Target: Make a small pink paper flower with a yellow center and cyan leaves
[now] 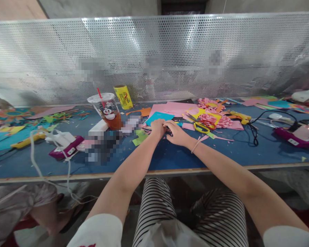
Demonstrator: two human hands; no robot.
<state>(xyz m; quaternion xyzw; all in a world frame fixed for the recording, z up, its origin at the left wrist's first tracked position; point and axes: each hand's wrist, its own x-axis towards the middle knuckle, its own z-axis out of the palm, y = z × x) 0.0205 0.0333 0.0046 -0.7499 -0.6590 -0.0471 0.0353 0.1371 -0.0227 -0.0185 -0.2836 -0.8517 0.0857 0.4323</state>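
Close together over the blue table, my left hand [158, 127] and my right hand [179, 133] meet at the fingertips. Both have their fingers bent inward, and whatever lies between them is too small or hidden to make out. Just behind my hands lies a bright blue sheet of paper [161, 117], partly covered by them. Pink paper [173, 109] is spread further back. To the right of my right hand rest yellow-handled scissors [202, 127] and red-handled scissors [208, 122], near pink crinkled paper flowers [218, 120].
On the left stand a lidded drink cup [108, 111] with a red straw and a yellow container [123, 97]. Purple power strips [67, 147] with cords lie on both sides, near yellow glue guns [240, 117]. A perforated metal screen [154, 44] closes off the back. Another person's leg [45, 212] shows lower left.
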